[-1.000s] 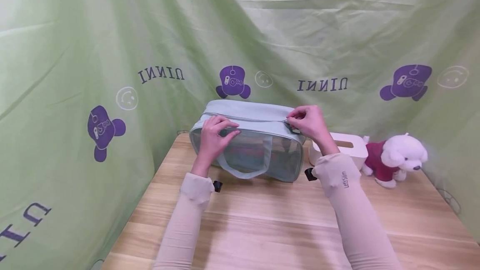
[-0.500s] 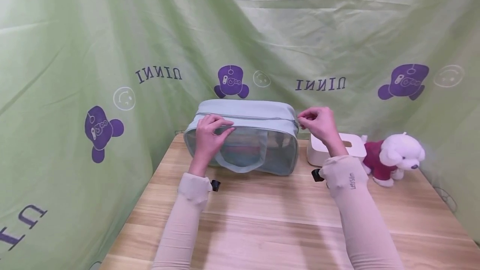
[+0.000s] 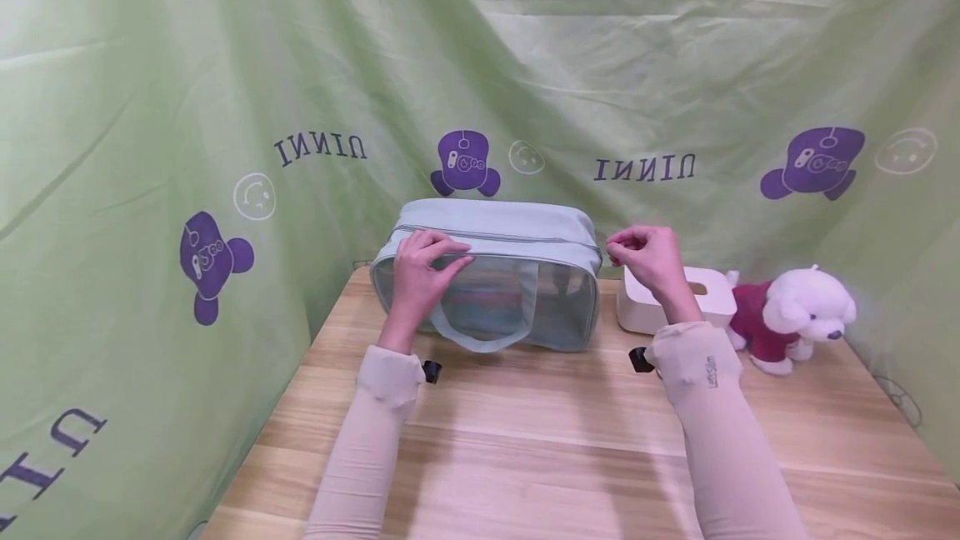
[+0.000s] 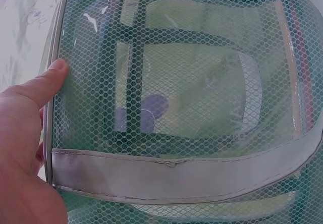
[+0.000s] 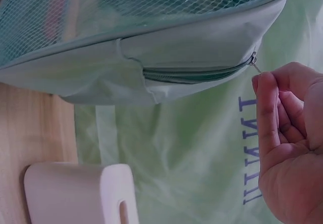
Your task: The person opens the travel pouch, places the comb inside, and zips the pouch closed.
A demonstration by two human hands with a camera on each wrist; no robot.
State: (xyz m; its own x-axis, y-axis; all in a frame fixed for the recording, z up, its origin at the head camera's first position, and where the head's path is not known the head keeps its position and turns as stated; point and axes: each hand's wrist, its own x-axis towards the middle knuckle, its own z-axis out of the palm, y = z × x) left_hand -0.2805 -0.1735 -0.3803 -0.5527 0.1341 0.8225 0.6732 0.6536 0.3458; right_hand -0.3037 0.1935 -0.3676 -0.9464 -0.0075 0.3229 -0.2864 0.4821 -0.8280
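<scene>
A pale green bag (image 3: 495, 215) with see-through mesh sides stands on the table, its zipper (image 3: 495, 235) running along the top. On its front hangs a strap handle (image 4: 176, 176). My left hand (image 3: 418, 273) pinches the bag's upper front edge, thumb (image 4: 53, 77) on the mesh side and fingers mostly hidden behind the edge. At the bag's right end, my right hand (image 5: 292, 128) pinches the small metal zipper pull (image 5: 255, 62) between thumb and forefinger. A stretch of zipper teeth (image 5: 194, 75) shows down that end, below the slider. Blurred pinkish contents show through the mesh.
Right of the bag stands a white tissue box (image 3: 716, 307) with a slot in its top. Beside it sits a white plush dog (image 3: 810, 298) in a red shirt. A green patterned curtain (image 3: 375, 65) hangs close behind the wooden table (image 3: 517, 457).
My right hand has moved right, from the top of the zipper to past the bag's right end. The bag has shifted slightly left and back. My left hand keeps its hold on the front edge.
</scene>
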